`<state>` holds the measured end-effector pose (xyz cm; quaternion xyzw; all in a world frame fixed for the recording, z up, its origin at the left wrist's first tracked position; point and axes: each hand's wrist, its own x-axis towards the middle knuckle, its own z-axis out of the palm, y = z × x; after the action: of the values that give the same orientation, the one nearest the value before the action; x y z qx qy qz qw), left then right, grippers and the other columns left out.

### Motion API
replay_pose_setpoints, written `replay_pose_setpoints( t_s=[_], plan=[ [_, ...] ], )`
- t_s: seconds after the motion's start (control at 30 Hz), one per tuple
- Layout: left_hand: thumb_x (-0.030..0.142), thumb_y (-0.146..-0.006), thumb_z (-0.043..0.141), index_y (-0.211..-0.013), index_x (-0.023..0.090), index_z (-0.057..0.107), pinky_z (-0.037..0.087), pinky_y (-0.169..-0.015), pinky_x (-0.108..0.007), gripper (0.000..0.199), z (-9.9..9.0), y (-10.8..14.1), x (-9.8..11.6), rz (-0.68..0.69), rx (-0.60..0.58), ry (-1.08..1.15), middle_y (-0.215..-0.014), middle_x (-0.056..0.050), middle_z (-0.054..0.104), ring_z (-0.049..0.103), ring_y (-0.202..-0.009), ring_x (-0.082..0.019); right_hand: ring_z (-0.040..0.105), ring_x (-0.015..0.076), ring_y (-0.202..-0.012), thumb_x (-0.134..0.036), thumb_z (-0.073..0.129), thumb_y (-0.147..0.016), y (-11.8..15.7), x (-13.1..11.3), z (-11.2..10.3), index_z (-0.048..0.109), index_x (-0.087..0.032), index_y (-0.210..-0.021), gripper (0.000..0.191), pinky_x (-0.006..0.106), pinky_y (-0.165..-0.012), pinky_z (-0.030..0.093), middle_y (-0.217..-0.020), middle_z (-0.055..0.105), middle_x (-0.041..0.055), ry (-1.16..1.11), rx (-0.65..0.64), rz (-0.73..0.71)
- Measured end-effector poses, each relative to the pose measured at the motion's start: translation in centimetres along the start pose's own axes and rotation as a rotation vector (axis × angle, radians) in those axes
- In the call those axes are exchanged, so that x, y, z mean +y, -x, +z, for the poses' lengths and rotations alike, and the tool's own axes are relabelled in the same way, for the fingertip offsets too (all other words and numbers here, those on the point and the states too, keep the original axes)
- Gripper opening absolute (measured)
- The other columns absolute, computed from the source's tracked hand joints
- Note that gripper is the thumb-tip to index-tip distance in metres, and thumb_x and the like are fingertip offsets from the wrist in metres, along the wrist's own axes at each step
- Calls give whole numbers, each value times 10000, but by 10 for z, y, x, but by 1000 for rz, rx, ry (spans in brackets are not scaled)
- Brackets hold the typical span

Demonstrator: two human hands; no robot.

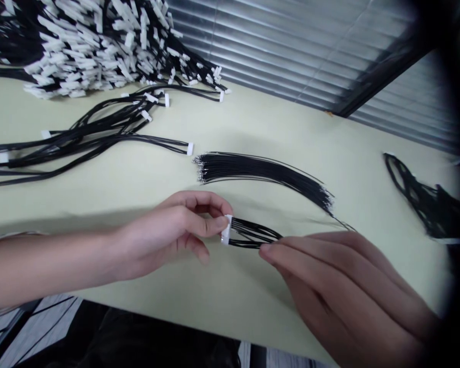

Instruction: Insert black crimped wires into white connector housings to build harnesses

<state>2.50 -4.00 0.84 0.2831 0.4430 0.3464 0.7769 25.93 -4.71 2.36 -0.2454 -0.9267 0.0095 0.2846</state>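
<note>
We're looking out from the wearer's head, close above the table, facing forward and down, twelve o'clock reaching the window blinds, six o'clock the dark-clothed lap; just this one view.

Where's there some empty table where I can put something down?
The table looks bare between the loose wire bundle and the blinds, and on toward the dark cables at right. Another bare strip runs along the near edge, below the left hand. It's crowded at far left, under the connector pile.
</note>
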Motion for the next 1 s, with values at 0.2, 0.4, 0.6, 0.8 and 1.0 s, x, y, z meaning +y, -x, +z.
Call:
replay_pose_setpoints(
  t_s=[0.2,0.4,0.6,0.8,1.0],
  plan=[
    [141,-813,709,-878,170,671,457,-428,-96,81,0,1,3,-16,5,-20,-775,19,579,472,-530,-38,613,214,-857,-17,540,-902,-10,0,4,672,-66,-1041,198,366,-718,550,-959,669,134,-68,28,70],
    [152,-819,710,-892,179,674,444,-426,-95,86,0,1,1,-13,-1,-15,-770,27,575,451,-510,-29,586,181,-767,64,625,-813,-9,0,5,672,-66,-908,168,327,-650,527,-826,647,103,-59,67,51],
    [134,-810,707,-885,171,675,439,-430,-96,90,0,0,2,-6,4,-21,-776,16,577,467,-544,-42,571,188,-742,110,626,-770,-11,-1,10,667,-41,-898,202,341,-619,501,-815,643,117,-39,96,20],
    [159,-816,711,-883,177,676,420,-429,-110,77,-1,1,1,-7,-3,-32,-760,27,572,438,-479,-21,566,198,-764,66,618,-809,-8,2,11,674,-34,-938,173,355,-622,486,-873,650,132,-25,79,-5],
    [148,-814,706,-877,176,677,416,-431,-120,74,1,0,0,-14,4,-16,-758,26,579,449,-503,-34,557,170,-684,64,674,-774,-16,-2,12,648,-97,-864,186,343,-594,482,-771,643,68,26,123,-18]
  ],
)
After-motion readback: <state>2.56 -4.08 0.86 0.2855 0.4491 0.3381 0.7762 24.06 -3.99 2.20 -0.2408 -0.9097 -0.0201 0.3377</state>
